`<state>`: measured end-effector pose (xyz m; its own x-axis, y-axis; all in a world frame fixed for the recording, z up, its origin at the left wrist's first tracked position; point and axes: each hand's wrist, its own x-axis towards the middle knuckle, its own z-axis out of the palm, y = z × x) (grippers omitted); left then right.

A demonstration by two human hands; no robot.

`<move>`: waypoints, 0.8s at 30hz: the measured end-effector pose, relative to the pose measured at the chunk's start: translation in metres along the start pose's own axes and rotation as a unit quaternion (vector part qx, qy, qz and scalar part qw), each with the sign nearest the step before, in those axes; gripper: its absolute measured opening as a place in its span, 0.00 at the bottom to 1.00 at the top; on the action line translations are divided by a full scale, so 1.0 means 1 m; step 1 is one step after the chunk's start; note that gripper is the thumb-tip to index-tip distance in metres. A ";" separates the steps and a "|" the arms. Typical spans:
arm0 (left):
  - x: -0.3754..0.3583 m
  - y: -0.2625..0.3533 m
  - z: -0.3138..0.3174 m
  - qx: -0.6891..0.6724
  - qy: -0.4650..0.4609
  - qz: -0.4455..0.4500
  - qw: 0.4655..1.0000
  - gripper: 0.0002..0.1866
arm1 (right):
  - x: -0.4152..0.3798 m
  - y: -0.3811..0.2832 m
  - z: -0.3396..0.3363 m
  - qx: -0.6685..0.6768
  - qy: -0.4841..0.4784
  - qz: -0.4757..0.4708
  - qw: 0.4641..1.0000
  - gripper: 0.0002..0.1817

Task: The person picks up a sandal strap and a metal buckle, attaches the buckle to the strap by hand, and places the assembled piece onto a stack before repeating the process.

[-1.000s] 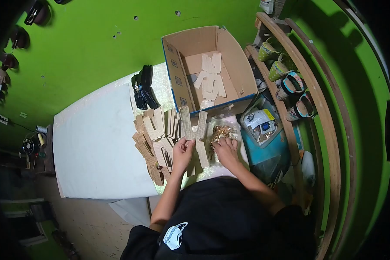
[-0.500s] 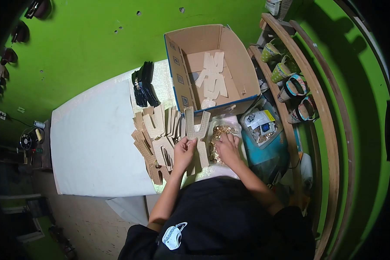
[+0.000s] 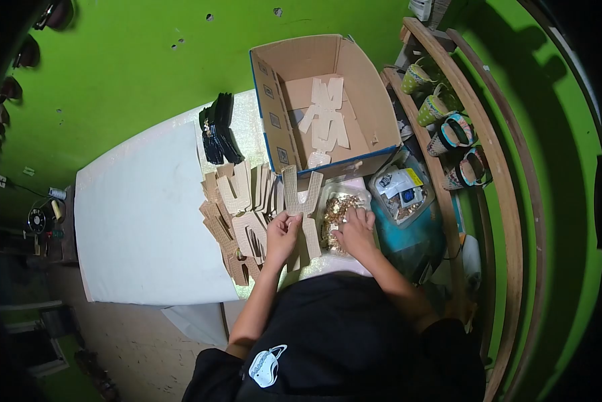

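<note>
A tan textured leather-like cut-out (image 3: 291,193) with two upright prongs is pinched between the thumb and fingers of my left hand (image 3: 282,236). My right hand (image 3: 356,234) is over a clear plastic tray (image 3: 325,195) of small gold-coloured metal pieces (image 3: 342,204). Its thumb and fingers are apart, with the fingertips down among the pieces; I see nothing gripped in them. To the left of my left hand lies a loose pile of similar tan cut-outs (image 3: 236,194), overlapping one another. Another tan piece (image 3: 311,238) lies between my hands.
An open cardboard box (image 3: 274,120) with several pale cut-outs stands behind the tray. Glossy black strips (image 3: 218,130) are stacked at its left. A second plastic container (image 3: 408,211) sits at right, beside a wooden rack (image 3: 508,201) holding patterned sandals (image 3: 452,136). White sheeting (image 3: 140,228) covers the table's left.
My right hand has shifted slightly to the right and its fingers have spread a little over the metal pieces. The left hand keeps its hold on the cut-out. The view has shifted slightly.
</note>
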<state>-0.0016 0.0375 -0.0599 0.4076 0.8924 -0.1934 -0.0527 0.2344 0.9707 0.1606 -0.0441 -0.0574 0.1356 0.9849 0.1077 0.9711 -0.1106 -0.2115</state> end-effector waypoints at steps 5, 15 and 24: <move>-0.001 -0.001 0.001 -0.011 0.000 -0.009 1.000 0.05 | 0.013 0.000 -0.008 0.067 0.001 0.015 0.998 0.10; 0.001 -0.007 -0.001 -0.025 -0.003 -0.004 1.000 0.05 | 0.017 0.002 0.008 0.074 0.006 0.024 0.997 0.11; 0.000 -0.006 0.001 -0.002 0.001 0.003 1.000 0.06 | 0.015 0.006 0.001 0.075 -0.055 0.014 0.996 0.09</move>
<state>-0.0009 0.0356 -0.0655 0.4057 0.8946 -0.1871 -0.0596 0.2302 0.9713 0.1678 -0.0296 -0.0580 0.1326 0.9912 -0.0065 0.9257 -0.1262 -0.3567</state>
